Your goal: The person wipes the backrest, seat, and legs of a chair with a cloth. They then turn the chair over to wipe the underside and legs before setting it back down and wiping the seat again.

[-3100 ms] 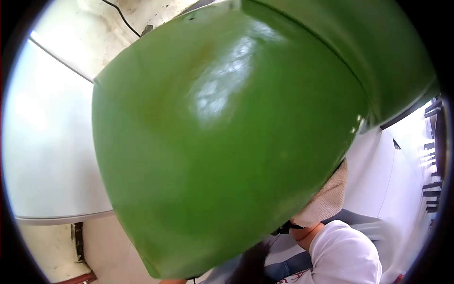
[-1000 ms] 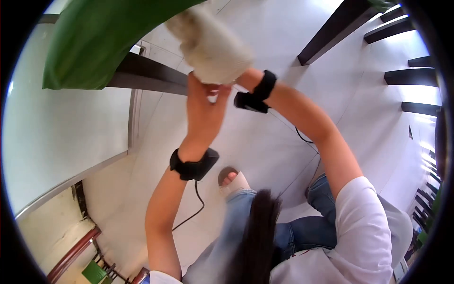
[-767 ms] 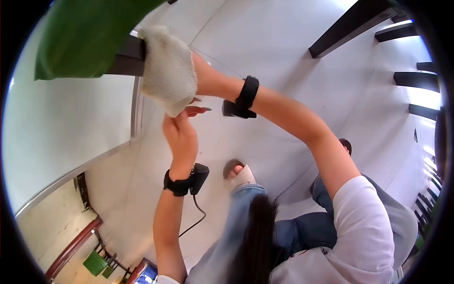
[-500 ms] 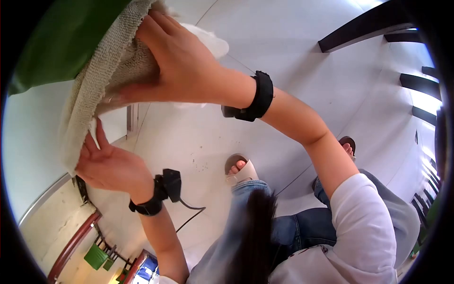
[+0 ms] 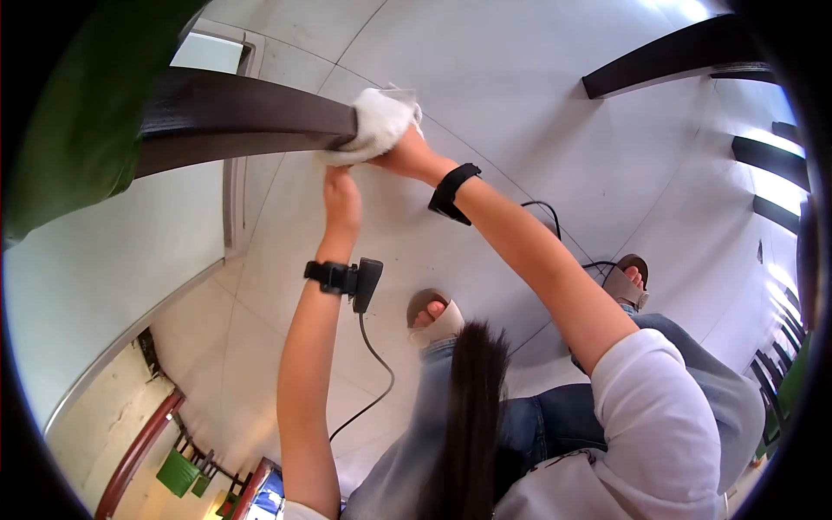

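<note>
White fluffy cloth (image 5: 374, 126) wraps the end of dark wooden bar (image 5: 243, 121), long axis running left-right. Right hand (image 5: 406, 156) clutches cloth; left hand (image 5: 341, 198) touches its underside, grip unclear.

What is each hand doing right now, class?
Left hand: closed, gripping the white cloth's lower edge.
Right hand: pressing the cloth onto the dark leg.

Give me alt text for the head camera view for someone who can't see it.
Seen from above, a person presses a white cloth against the end of a dark wooden beam with the right hand, the left hand just below it. Sandalled feet stand on pale floor tiles.
</note>
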Demonstrator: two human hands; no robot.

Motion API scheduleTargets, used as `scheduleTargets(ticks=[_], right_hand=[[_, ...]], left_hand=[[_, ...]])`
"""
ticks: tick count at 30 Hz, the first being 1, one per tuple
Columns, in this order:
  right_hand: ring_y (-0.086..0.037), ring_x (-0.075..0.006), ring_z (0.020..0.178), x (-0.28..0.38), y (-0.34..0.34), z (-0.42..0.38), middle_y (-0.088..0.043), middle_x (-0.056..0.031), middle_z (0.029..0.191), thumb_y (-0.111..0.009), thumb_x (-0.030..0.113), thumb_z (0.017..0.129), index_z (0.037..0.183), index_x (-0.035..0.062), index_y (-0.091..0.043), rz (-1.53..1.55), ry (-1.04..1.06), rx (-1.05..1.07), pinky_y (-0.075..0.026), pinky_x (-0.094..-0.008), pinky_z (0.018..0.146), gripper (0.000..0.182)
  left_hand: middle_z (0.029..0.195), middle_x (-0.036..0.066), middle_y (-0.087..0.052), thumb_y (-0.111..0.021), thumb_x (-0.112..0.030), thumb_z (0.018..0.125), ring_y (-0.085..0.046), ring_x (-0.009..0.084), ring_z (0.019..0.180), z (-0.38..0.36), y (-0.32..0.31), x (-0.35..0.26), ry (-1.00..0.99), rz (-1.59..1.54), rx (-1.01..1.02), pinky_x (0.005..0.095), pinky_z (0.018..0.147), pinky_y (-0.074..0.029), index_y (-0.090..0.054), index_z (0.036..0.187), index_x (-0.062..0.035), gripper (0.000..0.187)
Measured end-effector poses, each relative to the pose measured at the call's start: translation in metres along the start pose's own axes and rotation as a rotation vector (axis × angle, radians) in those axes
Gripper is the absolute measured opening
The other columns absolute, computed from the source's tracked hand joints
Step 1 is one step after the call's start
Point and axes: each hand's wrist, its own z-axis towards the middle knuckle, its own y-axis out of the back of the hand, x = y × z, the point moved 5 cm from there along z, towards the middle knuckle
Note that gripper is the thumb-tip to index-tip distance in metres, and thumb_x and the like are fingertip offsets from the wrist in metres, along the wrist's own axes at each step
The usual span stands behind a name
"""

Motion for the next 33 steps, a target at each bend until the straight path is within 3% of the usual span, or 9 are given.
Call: scheduleTargets(ticks=[8, 14, 16, 19, 21, 24, 28, 30, 33], right_hand=[[-0.055, -0.0261, 0.096, 0.043, 0.023, 0.015, -0.060, -0.0078, 0.101, -0.077, 0.030, 0.067, 0.103, 0.0107, -0.061, -0.162, 0.027, 0.134, -0.043, -0.0345, 0.085, 0.044], [-0.059, -0.0224, 0.088, 0.165, 0.069, 0.051, -0.062, -0.0087, 0.098, -0.073, 0.020, 0.075, 0.105, 0.0056, -0.060, 0.263, 0.546, -0.119, -0.047, -0.0308, 0.075, 0.036], [-0.059, -0.0203, 0.090, 0.191, 0.077, 0.064, -0.062, -0.0083, 0.100, -0.073, 0.017, 0.075, 0.106, 0.0046, -0.060, 0.298, 0.584, -0.098, -0.048, -0.0305, 0.075, 0.036], [-0.058, -0.0278, 0.090, 0.199, 0.078, 0.070, -0.062, -0.0102, 0.100, -0.072, 0.019, 0.073, 0.103, 0.0092, -0.063, 0.145, 0.605, -0.128, -0.047, -0.0341, 0.078, 0.033], [-0.059, -0.0213, 0.090, 0.181, 0.063, 0.072, -0.062, -0.0086, 0.100, -0.073, 0.017, 0.074, 0.105, 0.0061, -0.061, 0.385, 0.489, -0.039, -0.048, -0.0317, 0.077, 0.035], [-0.058, -0.0173, 0.092, 0.135, 0.041, 0.060, -0.062, -0.0077, 0.100, -0.076, 0.012, 0.071, 0.106, 0.0046, -0.059, 0.537, 0.371, 0.014, -0.049, -0.0303, 0.078, 0.040], [-0.056, -0.0224, 0.094, 0.045, 0.013, 0.022, -0.061, -0.0099, 0.104, -0.079, 0.019, 0.063, 0.108, 0.0073, -0.057, 0.477, 0.077, -0.017, -0.045, -0.0344, 0.083, 0.051], [-0.056, -0.0253, 0.101, -0.007, 0.001, -0.004, -0.059, -0.0096, 0.107, -0.076, 0.015, 0.065, 0.111, 0.0074, -0.055, 0.388, -0.070, 0.047, -0.045, -0.0357, 0.084, 0.050], [-0.054, -0.0284, 0.100, -0.003, 0.005, -0.009, -0.058, -0.0106, 0.108, -0.071, 0.010, 0.068, 0.110, 0.0080, -0.055, 0.108, -0.125, 0.050, -0.045, -0.0363, 0.084, 0.046]], left_hand=[[0.133, 0.010, -0.041, -0.031, -0.034, 0.097, -0.037, 0.0200, 0.124, -0.017, -0.020, -0.072, -0.219, 0.071, -0.104, 0.0335, 0.106, -0.026, -0.034, 0.133, 0.0008, 0.050], [0.136, 0.015, -0.040, -0.035, -0.050, 0.087, -0.034, 0.0297, 0.126, -0.056, -0.046, -0.235, -0.434, -0.522, -0.264, 0.0428, 0.107, -0.019, -0.038, 0.132, -0.0021, 0.066], [0.138, 0.014, -0.037, -0.033, -0.060, 0.083, -0.030, 0.0293, 0.129, -0.064, -0.056, -0.272, -0.574, -0.405, -0.186, 0.0416, 0.108, -0.016, -0.036, 0.133, -0.0031, 0.075], [0.139, 0.010, -0.034, -0.033, -0.061, 0.085, -0.029, 0.0262, 0.130, -0.058, -0.053, -0.266, -0.611, -0.345, -0.187, 0.0399, 0.109, -0.016, -0.033, 0.136, -0.0078, 0.073], [0.140, 0.006, -0.033, -0.033, -0.062, 0.086, -0.029, 0.0241, 0.130, -0.051, -0.057, -0.248, -0.653, -0.285, -0.212, 0.0390, 0.109, -0.016, -0.031, 0.137, -0.0109, 0.072], [0.138, 0.004, -0.036, -0.037, -0.062, 0.086, -0.031, 0.0218, 0.127, -0.036, -0.041, -0.199, -0.322, -0.468, -0.216, 0.0365, 0.107, -0.019, -0.034, 0.135, -0.0106, 0.072], [0.139, 0.004, -0.035, -0.032, -0.061, 0.089, -0.031, 0.0189, 0.127, -0.020, -0.033, -0.113, -0.246, -0.211, 0.037, 0.0358, 0.107, -0.020, -0.031, 0.137, -0.0110, 0.069], [0.140, 0.003, -0.033, -0.028, -0.064, 0.089, -0.027, 0.0189, 0.130, -0.014, -0.017, -0.054, 0.173, -0.267, 0.108, 0.0355, 0.108, -0.019, -0.026, 0.140, -0.0106, 0.074], [0.146, 0.003, -0.021, -0.023, -0.065, 0.089, -0.021, 0.0187, 0.134, -0.020, -0.023, -0.043, 0.137, -0.139, 0.171, 0.0353, 0.109, -0.014, -0.011, 0.144, -0.0145, 0.076]])
